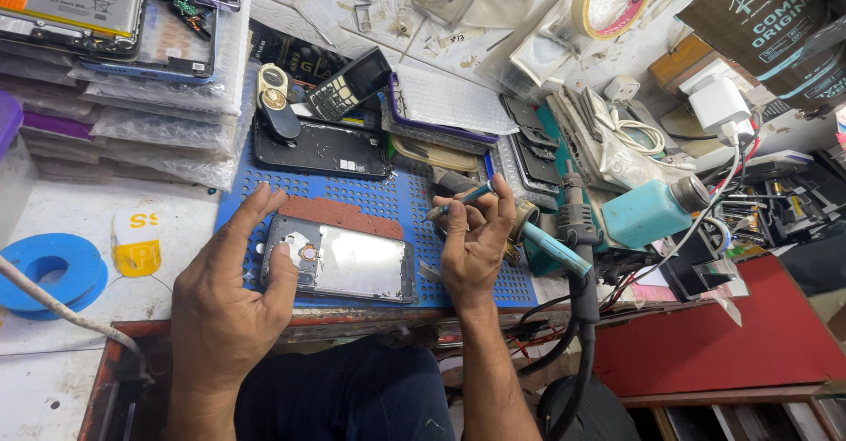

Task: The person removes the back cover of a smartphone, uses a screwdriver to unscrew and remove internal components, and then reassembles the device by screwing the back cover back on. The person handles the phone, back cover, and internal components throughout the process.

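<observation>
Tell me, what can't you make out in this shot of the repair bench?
- Left hand covers the left end of the phone; what lies under the palm is hidden in the head view.
- Right hand holds a thin tool; its tip is too small to identify.
- Small parts inside the open phone are too small to tell apart.
- The phones at top left are cut off by the frame edge.

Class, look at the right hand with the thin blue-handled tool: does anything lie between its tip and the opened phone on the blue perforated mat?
Nothing visible does. The right hand holds the thin blue-handled tool above the mat; only bare mat separates it from the opened phone, which the left hand steadies at its left end.
</observation>
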